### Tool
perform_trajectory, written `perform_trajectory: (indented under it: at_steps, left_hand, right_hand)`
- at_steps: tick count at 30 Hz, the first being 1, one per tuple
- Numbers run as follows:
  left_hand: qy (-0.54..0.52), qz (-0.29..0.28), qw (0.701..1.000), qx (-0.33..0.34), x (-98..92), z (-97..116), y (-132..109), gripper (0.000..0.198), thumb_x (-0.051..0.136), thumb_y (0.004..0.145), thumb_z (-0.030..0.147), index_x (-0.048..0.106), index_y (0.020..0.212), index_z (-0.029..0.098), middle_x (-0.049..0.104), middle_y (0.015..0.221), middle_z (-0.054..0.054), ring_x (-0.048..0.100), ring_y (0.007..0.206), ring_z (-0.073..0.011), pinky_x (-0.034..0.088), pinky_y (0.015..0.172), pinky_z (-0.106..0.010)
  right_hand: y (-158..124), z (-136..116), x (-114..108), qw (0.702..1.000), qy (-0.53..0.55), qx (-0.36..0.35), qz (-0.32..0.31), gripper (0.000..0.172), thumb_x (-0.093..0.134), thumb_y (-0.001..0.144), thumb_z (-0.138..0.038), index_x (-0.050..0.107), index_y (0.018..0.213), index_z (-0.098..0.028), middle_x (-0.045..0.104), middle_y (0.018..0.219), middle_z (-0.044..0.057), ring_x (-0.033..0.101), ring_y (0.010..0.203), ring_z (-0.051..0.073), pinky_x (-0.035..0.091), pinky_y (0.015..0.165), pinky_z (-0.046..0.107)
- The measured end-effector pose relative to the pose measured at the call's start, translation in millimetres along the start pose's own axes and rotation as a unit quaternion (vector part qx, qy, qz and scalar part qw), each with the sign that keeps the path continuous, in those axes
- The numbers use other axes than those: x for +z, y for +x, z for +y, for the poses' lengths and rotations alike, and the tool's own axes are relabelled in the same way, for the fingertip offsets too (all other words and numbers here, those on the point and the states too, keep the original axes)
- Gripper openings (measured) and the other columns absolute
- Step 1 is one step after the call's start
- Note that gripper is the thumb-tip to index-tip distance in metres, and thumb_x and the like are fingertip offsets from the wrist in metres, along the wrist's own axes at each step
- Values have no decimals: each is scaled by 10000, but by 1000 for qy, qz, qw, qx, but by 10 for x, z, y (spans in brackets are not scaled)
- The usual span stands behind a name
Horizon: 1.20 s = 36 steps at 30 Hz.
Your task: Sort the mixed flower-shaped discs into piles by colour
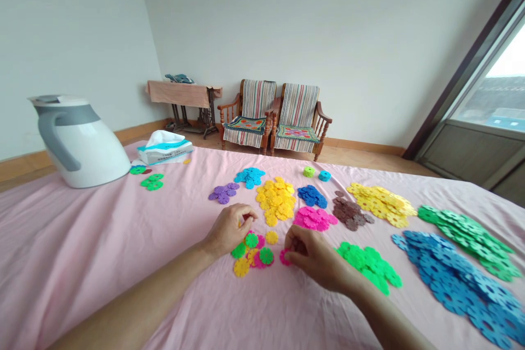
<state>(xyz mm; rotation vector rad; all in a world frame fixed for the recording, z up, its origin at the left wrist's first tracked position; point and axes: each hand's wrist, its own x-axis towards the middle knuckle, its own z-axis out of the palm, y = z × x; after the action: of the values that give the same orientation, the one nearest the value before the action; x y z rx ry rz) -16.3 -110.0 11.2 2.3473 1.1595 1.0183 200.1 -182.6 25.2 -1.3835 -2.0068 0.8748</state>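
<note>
My left hand (229, 228) is curled over a small cluster of joined snowflake discs (253, 255), green, yellow and pink, lying on the pink cloth; its fingers are pinched at the cluster's top. My right hand (314, 257) is closed on a pink disc (284, 257) at the cluster's right side. Just beyond lie sorted piles: yellow discs (276, 200), pink discs (314, 218), dark blue discs (311, 195).
More piles sit on the pink-covered table (102, 240): bright green (369, 265), blue (459, 284), green (467, 232), yellow (383, 202), brown (348, 212), purple (223, 192), cyan (249, 176). A white kettle (77, 139) and a tissue pack (164, 149) stand far left. Two chairs (273, 117) stand behind.
</note>
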Motion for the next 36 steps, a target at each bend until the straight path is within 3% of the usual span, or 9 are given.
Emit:
perform_trajectory:
  at_steps: [6,11,13,17,21,26,36]
  left_hand:
    - [0,-6,1000,-1,3,-13,-1,224,468,703,28,640,740,168,664,747,-5,590,720,-124,432,678,-221]
    - [-2,-9,1000,-4,-3,-2,5,223,467,697,32,642,734,166,664,750,-8,589,717,-125,435,672,-223]
    - [-2,-10,1000,-5,-10,2,8,225,463,699,35,642,739,166,664,752,-8,589,720,-127,438,678,-226]
    - [-3,-8,1000,-6,-22,-7,12,217,467,694,36,634,742,167,662,756,-9,591,734,-133,444,693,-232]
    - [-4,-2,1000,-3,-19,-22,9,201,475,712,51,634,754,166,658,751,-9,588,723,-132,442,687,-230]
    - [-3,-8,1000,-6,-13,-18,2,200,475,720,58,639,750,167,657,742,-9,588,721,-131,439,671,-223]
    - [2,-11,1000,-11,-13,-26,7,184,484,725,70,639,741,168,657,733,-6,586,701,-130,439,667,-222]
  right_hand:
    - [99,332,-255,972,-108,36,206,45,488,738,-190,520,706,-184,528,572,-34,475,520,107,322,505,221]
    - [109,413,-340,945,-156,50,283,126,475,763,-235,587,773,-179,625,732,22,547,603,137,388,581,252]
    - [100,317,-270,952,-153,22,264,144,462,789,-223,594,750,-180,614,710,21,538,606,134,385,583,250]
    - [55,32,-15,985,-101,-54,126,146,484,806,-184,630,794,-182,600,725,20,537,642,124,391,587,232]
    - [0,-182,198,990,-112,-77,43,157,584,755,-168,646,895,-203,585,838,25,539,751,138,397,656,239]
    - [-2,-217,269,990,-124,-62,32,147,633,720,-176,611,864,-196,559,888,29,507,844,161,386,722,248]
    - [2,-190,311,997,-54,-29,37,139,533,686,-85,464,748,-188,492,664,-45,423,603,92,268,527,200]
